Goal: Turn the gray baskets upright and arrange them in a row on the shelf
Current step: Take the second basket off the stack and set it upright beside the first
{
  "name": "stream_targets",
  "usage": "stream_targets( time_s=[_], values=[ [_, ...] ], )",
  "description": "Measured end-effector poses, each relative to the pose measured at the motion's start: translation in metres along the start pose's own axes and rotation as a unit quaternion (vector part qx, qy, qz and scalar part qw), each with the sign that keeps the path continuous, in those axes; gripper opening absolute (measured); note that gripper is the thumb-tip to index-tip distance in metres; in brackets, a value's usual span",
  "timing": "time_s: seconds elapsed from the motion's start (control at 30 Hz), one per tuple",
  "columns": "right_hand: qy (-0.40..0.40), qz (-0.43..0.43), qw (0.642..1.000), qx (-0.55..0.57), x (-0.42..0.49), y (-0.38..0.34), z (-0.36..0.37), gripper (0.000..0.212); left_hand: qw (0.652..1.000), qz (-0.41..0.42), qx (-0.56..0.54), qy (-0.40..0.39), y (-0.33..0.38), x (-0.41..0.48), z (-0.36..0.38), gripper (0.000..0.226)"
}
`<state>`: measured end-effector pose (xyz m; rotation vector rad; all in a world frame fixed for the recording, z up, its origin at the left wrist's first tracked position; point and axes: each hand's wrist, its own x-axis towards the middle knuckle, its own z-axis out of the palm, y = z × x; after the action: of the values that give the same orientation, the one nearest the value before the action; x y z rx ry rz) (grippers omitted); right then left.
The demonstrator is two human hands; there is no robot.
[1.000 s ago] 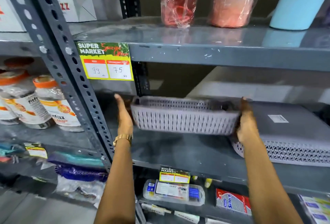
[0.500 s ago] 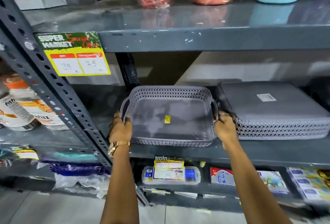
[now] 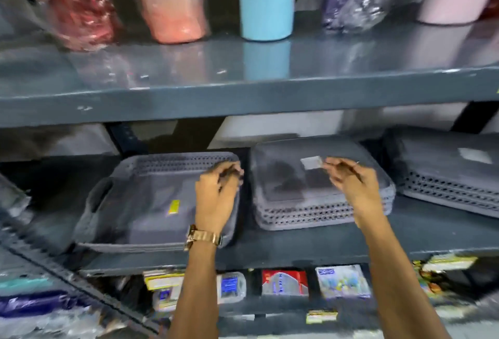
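- Both hands hold nothing: your left hand [image 3: 216,193] hovers, fingers curled, over the upright gray perforated plastic basket [image 3: 151,201] near the gray metal shelf's [image 3: 297,241] front edge.
- Your right hand [image 3: 353,184] spreads over the upside-down gray basket stack [image 3: 283,187] beside it, probably to flip it.

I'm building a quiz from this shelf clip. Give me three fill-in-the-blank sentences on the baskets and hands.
1. The left basket sits with its opening facing ____.
2. The middle stack lies upside ____.
3. The wrist of the ____ hand wears a gold watch; the other hand hovers over the stack.

Missing words: up; down; left
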<state>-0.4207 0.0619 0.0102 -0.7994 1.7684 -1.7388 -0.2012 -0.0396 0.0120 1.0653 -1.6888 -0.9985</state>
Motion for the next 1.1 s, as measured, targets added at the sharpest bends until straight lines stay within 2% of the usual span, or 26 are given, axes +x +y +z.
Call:
stream_targets(
  time_s=[0.03, 0.1, 0.2, 0.23, 0.3, 0.33, 0.43, 0.5, 0.57, 0.63, 0.67, 0.73, 0.8, 0.83, 0.9, 0.97, 1.03, 1.1],
  values=[
    [0.039, -0.013, 0.998, -0.046, 0.014, 0.001, -0.024, 0.018, 0.999, -0.022, 0.024, -0.032, 0.003, 0.001, 0.026, 0.028],
    [0.090, -0.018, 0.987, -0.128, 0.040, 0.001, -0.058, 0.019, 0.984, -0.071, 0.141, -0.087, -0.001, 0.008, 0.058, 0.044],
    [0.037, 0.053, 0.983, -0.170, 0.089, 0.010, -0.093, 0.026, 0.967, -0.138, 0.191, -0.097, -0.001, 0.022, 0.089, 0.086],
    [0.012, 0.081, 0.980, -0.180, 0.103, 0.015, -0.096, 0.041, 0.968, -0.158, 0.179, -0.082, -0.002, 0.030, 0.095, 0.091],
    [-0.020, 0.131, 0.978, -0.159, 0.124, 0.027, -0.099, 0.091, 0.964, -0.204, 0.157, -0.061, 0.000, 0.039, 0.106, 0.077],
    [-0.031, 0.154, 0.978, -0.135, 0.124, 0.027, -0.096, 0.098, 0.959, -0.231, 0.155, -0.052, 0.001, 0.041, 0.111, 0.072],
    [-0.036, 0.208, 0.970, -0.122, 0.122, 0.030, -0.088, 0.073, 0.952, -0.275, 0.134, -0.011, -0.001, 0.040, 0.123, 0.074],
    [-0.021, 0.203, 0.964, -0.170, 0.121, 0.039, -0.092, 0.072, 0.961, -0.255, 0.090, 0.056, 0.002, 0.032, 0.130, 0.068],
    [0.022, 0.156, 0.971, -0.178, 0.114, 0.035, -0.100, 0.070, 0.969, -0.204, -0.024, 0.140, 0.008, 0.025, 0.129, 0.061],
    [0.060, 0.118, 0.986, -0.104, 0.110, 0.029, -0.112, 0.069, 0.954, -0.149, -0.169, 0.196, 0.012, 0.024, 0.122, 0.060],
    [0.081, 0.126, 0.987, -0.060, 0.107, 0.022, -0.118, 0.069, 0.943, -0.137, -0.214, 0.216, 0.015, 0.025, 0.117, 0.060],
    [0.090, 0.147, 0.985, 0.010, 0.107, 0.013, -0.132, 0.072, 0.930, -0.143, -0.242, 0.237, 0.022, 0.024, 0.101, 0.062],
    [0.077, 0.183, 0.976, 0.086, 0.102, 0.002, -0.139, 0.087, 0.930, -0.147, -0.246, 0.230, 0.026, 0.020, 0.085, 0.059],
    [0.051, 0.195, 0.973, 0.114, 0.099, 0.000, -0.143, 0.093, 0.934, -0.161, -0.249, 0.200, 0.030, 0.018, 0.081, 0.056],
    [-0.019, 0.206, 0.973, 0.105, 0.086, 0.000, -0.147, 0.104, 0.934, -0.226, -0.239, 0.142, 0.029, 0.011, 0.078, 0.048],
    [-0.050, 0.222, 0.972, 0.052, 0.078, 0.010, -0.152, 0.115, 0.940, -0.272, -0.173, 0.113, 0.021, 0.007, 0.081, 0.033],
    [-0.054, 0.218, 0.975, 0.010, 0.075, 0.020, -0.150, 0.086, 0.958, -0.268, -0.064, 0.075, 0.015, 0.001, 0.083, 0.018],
    [-0.042, 0.206, 0.977, -0.040, 0.072, 0.027, -0.146, 0.054, 0.969, -0.238, 0.058, 0.038, 0.010, -0.010, 0.085, 0.019]
  ],
)
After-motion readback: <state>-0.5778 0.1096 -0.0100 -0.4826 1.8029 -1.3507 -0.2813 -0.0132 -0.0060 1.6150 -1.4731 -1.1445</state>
